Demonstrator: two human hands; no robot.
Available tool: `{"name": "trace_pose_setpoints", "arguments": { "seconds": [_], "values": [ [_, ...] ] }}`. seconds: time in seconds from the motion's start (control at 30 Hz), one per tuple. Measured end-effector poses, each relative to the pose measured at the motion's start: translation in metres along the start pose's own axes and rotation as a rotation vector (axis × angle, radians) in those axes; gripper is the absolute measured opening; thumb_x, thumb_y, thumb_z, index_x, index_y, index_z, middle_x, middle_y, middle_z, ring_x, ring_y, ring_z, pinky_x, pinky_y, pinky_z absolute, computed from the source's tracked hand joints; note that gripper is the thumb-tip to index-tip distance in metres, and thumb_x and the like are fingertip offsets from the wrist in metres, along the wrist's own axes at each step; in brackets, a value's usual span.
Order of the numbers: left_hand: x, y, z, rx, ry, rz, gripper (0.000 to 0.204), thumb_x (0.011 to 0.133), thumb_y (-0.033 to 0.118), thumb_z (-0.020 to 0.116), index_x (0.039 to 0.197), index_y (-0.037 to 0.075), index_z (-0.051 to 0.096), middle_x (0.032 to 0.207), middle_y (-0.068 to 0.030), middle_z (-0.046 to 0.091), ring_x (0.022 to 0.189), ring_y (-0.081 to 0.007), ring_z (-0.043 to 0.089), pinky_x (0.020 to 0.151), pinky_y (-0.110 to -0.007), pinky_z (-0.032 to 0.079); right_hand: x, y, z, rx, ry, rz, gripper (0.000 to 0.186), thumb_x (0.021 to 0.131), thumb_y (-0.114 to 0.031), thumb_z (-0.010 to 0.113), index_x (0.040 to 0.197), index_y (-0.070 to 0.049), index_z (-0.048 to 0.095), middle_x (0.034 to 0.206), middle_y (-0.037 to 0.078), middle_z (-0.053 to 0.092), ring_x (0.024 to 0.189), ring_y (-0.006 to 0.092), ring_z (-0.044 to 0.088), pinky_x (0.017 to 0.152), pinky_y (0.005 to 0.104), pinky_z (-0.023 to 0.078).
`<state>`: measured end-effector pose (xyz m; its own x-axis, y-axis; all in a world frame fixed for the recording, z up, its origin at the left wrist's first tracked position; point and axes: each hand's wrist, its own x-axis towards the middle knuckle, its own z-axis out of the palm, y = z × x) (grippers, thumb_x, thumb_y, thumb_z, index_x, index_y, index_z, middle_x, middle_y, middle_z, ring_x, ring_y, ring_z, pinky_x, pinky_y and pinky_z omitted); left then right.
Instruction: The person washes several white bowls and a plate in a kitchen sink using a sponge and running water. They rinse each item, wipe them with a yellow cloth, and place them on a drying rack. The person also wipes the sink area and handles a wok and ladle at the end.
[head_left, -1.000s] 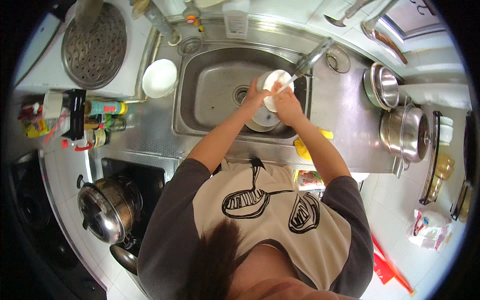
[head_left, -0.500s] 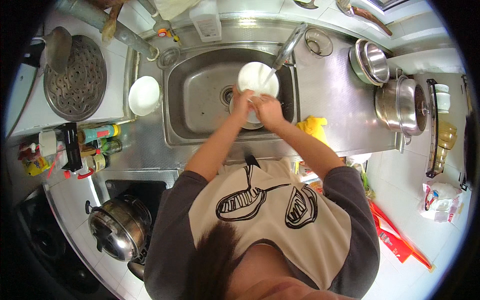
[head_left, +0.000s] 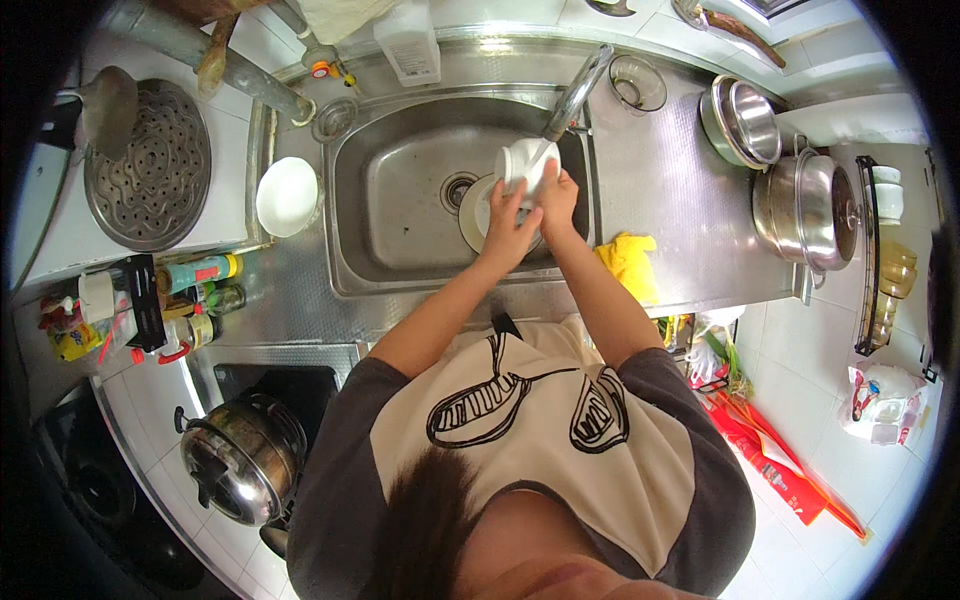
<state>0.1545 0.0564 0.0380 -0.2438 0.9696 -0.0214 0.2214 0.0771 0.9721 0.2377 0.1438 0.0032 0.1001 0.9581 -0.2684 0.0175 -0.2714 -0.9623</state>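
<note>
Over the right side of the steel sink (head_left: 380,200), my left hand (head_left: 512,225) and my right hand (head_left: 553,200) grip a small white bowl (head_left: 519,163), turned on its side. The right hand is at the bowl's right, the left one lower, at its near edge, fingers curled. A thin stream from the chrome tap (head_left: 578,92) runs onto the bowl. Beneath them a white dish (head_left: 472,215) lies in the sink, partly hidden by my hands.
Left of the sink are a white bowl (head_left: 287,197), a perforated round tray (head_left: 148,165) and bottles (head_left: 197,273). To the right are a yellow cloth (head_left: 626,268), steel basins (head_left: 752,125), a pot (head_left: 790,205) and a glass dish (head_left: 637,82). A lidded pot (head_left: 232,458) is at lower left.
The bowl has gone from facing up to tilted on its side. My right hand has moved up its right side, and my left hand has shifted down and slightly right.
</note>
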Motion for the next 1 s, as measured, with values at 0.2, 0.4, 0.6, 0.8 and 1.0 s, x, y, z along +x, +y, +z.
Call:
{"name": "trace_pose_setpoints", "arguments": {
  "seconds": [0.2,0.4,0.6,0.8,1.0],
  "values": [
    [0.014,0.040,-0.018,0.660,-0.070,0.513,0.042,0.085,0.013,0.046,0.124,-0.003,0.047,0.136,-0.0147,0.040,0.129,-0.0341,0.031,0.103,-0.054,0.023,-0.014,-0.038,0.001,0.242,0.038,0.224,0.056,0.093,-0.047,0.043,0.066,0.000,0.055,0.063,0.003,0.056,0.059,0.0099,0.046,0.055,0.0288,0.039],
    [0.084,0.037,-0.012,0.703,-0.126,0.125,0.046,0.088,0.035,0.047,0.119,0.001,0.052,0.102,-0.0154,0.063,0.094,-0.0292,0.060,0.085,-0.040,0.045,-0.032,-0.034,-0.006,0.092,0.026,0.089,0.053,0.092,-0.044,0.050,0.057,-0.004,0.051,0.059,0.001,0.051,0.055,0.0081,0.038,0.049,0.0283,0.034],
    [0.115,-0.011,-0.047,-0.766,-0.546,-0.659,0.048,0.092,0.042,0.039,0.121,0.006,0.052,0.112,-0.0095,0.061,0.100,-0.0253,0.060,0.090,-0.041,0.045,-0.031,-0.059,-0.018,0.393,-0.091,0.208,0.037,0.089,-0.033,0.059,0.096,0.003,0.062,0.093,0.009,0.065,0.082,0.0141,0.062,0.074,0.0268,0.049],
    [0.052,0.001,0.010,-1.482,0.009,-0.579,0.050,0.090,0.048,0.040,0.124,0.012,0.048,0.121,-0.0047,0.053,0.109,-0.0219,0.053,0.089,-0.039,0.045,-0.022,-0.059,0.006,0.426,-0.021,0.090,0.037,0.089,-0.037,0.058,0.089,0.000,0.062,0.080,0.004,0.063,0.067,0.0106,0.057,0.061,0.0252,0.046],
    [0.025,0.028,0.014,-0.922,0.125,-0.765,0.060,0.085,0.043,0.049,0.134,0.012,0.034,0.109,-0.0063,0.051,0.094,-0.0199,0.052,0.082,-0.037,0.045,0.004,0.004,0.001,-0.241,-0.023,-0.254,0.034,0.088,-0.032,0.057,0.076,-0.001,0.060,0.054,0.011,0.054,0.049,0.0208,0.054,0.050,0.0369,0.041]
  ]
}}
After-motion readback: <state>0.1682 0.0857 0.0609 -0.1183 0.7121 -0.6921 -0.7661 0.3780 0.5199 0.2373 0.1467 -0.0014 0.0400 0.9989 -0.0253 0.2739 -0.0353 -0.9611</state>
